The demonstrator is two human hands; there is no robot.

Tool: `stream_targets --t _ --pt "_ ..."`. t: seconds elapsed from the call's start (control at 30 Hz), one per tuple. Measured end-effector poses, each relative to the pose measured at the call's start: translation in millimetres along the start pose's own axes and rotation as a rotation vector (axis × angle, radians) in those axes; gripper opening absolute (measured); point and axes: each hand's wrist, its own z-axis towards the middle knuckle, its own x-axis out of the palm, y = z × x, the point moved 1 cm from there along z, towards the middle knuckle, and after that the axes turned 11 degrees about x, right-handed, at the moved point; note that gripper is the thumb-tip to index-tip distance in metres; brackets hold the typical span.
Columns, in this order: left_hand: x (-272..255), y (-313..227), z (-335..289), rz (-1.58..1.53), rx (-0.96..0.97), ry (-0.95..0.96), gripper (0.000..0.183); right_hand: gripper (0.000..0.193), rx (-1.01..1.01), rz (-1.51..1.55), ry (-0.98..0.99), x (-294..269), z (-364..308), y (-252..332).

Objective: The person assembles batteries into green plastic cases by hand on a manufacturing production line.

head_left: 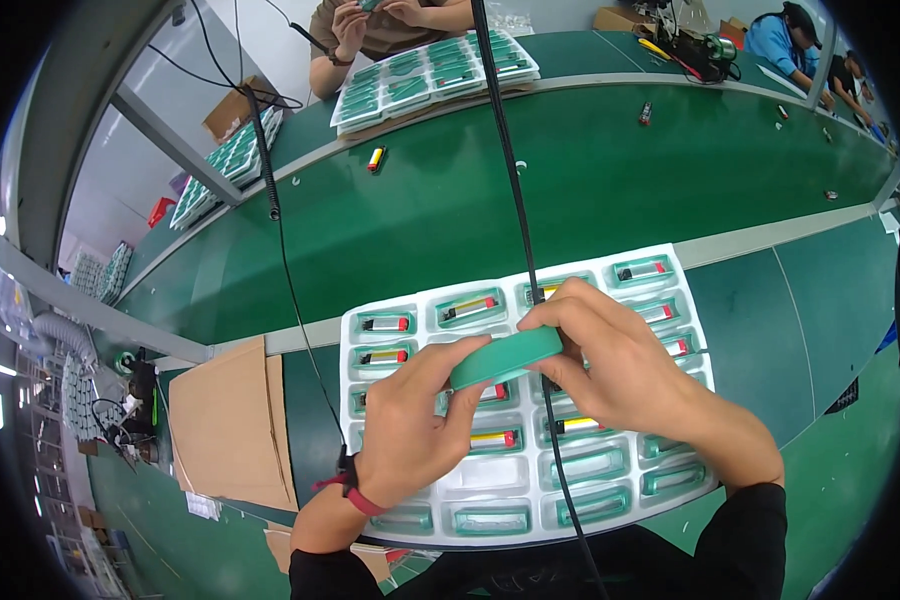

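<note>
A green plastic casing (pixel 507 357), long and rounded, is held above the tray between both hands. My left hand (pixel 420 415) pinches its left end with thumb and fingers, and my right hand (pixel 615 350) grips its right end. Below them lies a white moulded tray (pixel 485 478) with rows of pockets. Several pockets carry a green casing with a small yellow, red and black cylindrical part (pixel 468 308) inside. Near me, the front pockets hold casings (pixel 490 519) without such a part, and one pocket is bare. My hands hide the tray's middle.
A black cable (pixel 510 170) hangs down across the tray, and a coiled cable (pixel 267 165) hangs at left. Cardboard (pixel 225 420) lies left of the tray. Beyond the green conveyor belt (pixel 420 220), a person handles a green piece behind another filled tray (pixel 430 75). Loose cylindrical parts (pixel 376 158) lie on the belt.
</note>
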Motion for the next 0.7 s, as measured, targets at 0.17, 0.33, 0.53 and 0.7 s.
stream_targets --t 0.17,0.33,0.53,0.7 --pt "4 6 2 0.327 0.336 -0.096 0.036 0.037 -0.118 -0.084 -0.159 8 -1 -5" --pt "-8 24 3 0.222 0.618 -0.205 0.049 0.035 -0.618 -0.346 -0.408 -2 -12 7" --pt "-8 18 -4 0.212 0.753 -0.361 0.047 0.027 -0.715 -0.398 -0.539 4 -18 24" --pt "-11 15 -10 0.226 0.716 -0.261 0.049 0.022 -0.743 -0.469 -0.597 7 -14 25"
